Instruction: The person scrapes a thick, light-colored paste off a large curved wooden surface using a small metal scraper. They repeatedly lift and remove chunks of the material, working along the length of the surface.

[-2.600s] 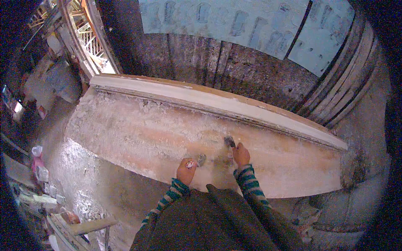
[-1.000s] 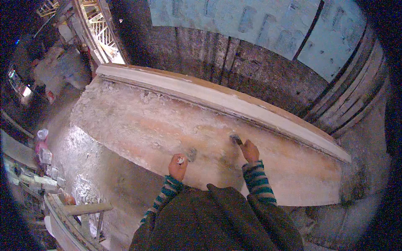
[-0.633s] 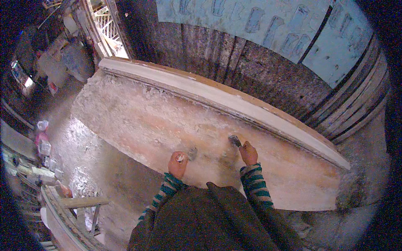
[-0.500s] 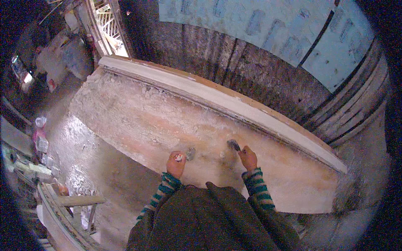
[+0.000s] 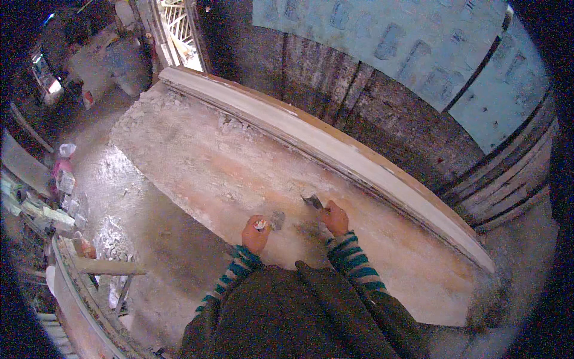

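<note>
My left hand (image 5: 256, 234) is closed round a scraper whose pale handle end shows at the fist; a greyish flat blade (image 5: 277, 220) sticks out to its right, close over the dusty worktop (image 5: 197, 158). In my right hand (image 5: 336, 219) is a putty knife (image 5: 313, 202), its dark, wide blade pointing up and left. The blade lies at or just over the worktop; I cannot tell whether it touches. A greyish smudge shows on the surface between the two hands. Both sleeves are striped green and pale.
A long whitish raised edge (image 5: 335, 152) runs along the worktop's far side, before a stained wall with a blue upper part (image 5: 382, 42). To the left stand a wooden frame (image 5: 110, 267) and several small pale blocks and bags. A bright opening (image 5: 179, 36) is at the far left.
My right hand with the putty knife has moved left and a little farther away, nearer my left hand. The whole view has turned slightly; my left hand stays about where it was.
</note>
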Tool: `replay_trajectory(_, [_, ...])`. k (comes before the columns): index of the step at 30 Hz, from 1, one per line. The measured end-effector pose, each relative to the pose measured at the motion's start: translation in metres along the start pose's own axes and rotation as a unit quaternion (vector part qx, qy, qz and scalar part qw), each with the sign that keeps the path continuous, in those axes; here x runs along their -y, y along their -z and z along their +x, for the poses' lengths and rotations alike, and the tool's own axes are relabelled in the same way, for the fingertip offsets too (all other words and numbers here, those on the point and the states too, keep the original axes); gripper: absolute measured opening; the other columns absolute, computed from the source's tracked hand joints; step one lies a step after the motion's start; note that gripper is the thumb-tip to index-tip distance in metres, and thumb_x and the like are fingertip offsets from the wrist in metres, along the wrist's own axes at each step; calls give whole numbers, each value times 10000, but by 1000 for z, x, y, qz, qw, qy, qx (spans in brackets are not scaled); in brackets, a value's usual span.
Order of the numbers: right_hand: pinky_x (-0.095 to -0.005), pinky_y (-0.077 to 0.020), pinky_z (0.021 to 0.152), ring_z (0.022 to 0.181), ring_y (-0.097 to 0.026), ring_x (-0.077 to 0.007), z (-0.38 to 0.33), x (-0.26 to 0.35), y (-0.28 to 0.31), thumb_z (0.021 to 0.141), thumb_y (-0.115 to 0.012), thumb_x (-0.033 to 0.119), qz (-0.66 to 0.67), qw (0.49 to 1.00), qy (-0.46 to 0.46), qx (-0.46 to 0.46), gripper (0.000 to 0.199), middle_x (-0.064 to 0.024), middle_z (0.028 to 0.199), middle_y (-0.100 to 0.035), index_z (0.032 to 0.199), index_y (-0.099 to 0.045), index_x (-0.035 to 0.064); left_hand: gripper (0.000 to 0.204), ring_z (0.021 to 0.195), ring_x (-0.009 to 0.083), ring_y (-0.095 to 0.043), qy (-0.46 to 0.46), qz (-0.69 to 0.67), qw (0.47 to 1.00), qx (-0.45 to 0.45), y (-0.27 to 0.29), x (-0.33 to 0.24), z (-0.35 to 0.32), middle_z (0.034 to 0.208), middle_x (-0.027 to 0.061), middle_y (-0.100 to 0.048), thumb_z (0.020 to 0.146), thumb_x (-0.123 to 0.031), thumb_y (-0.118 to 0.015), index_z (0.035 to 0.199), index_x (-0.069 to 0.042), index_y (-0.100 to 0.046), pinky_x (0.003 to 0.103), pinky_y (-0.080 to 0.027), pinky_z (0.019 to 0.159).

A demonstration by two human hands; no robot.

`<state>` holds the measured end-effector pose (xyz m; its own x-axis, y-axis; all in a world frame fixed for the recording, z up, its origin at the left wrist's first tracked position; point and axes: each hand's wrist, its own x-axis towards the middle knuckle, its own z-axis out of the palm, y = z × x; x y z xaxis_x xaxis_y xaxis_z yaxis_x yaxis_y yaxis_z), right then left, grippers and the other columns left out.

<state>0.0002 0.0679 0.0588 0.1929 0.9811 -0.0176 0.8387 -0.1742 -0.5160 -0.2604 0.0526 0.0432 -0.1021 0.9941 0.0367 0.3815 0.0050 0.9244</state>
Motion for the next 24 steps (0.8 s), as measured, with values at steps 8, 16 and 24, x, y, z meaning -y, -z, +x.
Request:
replay_trajectory(8, [-416,-473,657,748,-604,-357,-22,16,6,767,-602,358,44,995,-39,82,362,-192,780,-621,867,-529,17,251,738,233,-618,15,27,999,-9,-2,-6,-5,812,117,-616,763,-208,-670,932,-56,-562,316,-498,664])
replay_trajectory(16, [-436,-459,628,727,-604,-355,32,36,1,764,-580,363,4,994,-21,105,363,-188,773,-620,892,-550,24,238,727,225,-619,36,-39,999,10,4,-23,-3,820,124,-611,773,-206,-658,926,-57,-553,304,-500,656])
replay_trajectory(24, [-455,-457,621,690,-594,-368,18,78,0,768,-565,335,46,991,120,41,309,-186,745,-612,860,-546,40,190,746,211,-611,-46,24,999,10,1,-21,-4,853,107,-604,787,-179,-640,909,-59,-557,302,-496,648])
